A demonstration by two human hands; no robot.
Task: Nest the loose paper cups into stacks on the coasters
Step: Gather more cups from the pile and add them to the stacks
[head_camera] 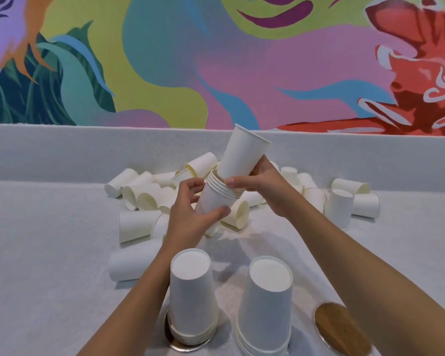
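In the head view, a short nested stack of paper cups [212,199] is held in the air above the table, tilted with its mouth up and to the right. The left hand [188,219] is clamped on the stack's lower body, fingers curled behind it and thumb pressed across the near side. A single paper cup [242,155], mouth upward and tilted the same way, is set with its base in the mouth of the stack. It is pinched near its base by the right hand [265,186], whose fingers are closed round it. Behind and beneath the hands, loose paper cups [141,196] are scattered over the pale tablecloth [49,253], most lying on their sides. In the foreground, an inverted stack of cups [190,291] is seen standing on a metal-rimmed coaster [176,343]. A second inverted stack [267,299] stands just beside it on the right, its support largely hidden. Further right, a wood-faced coaster [341,327] lies bare, partly covered by the right forearm. A brightly painted mural [216,60] is noted on the wall behind the table.
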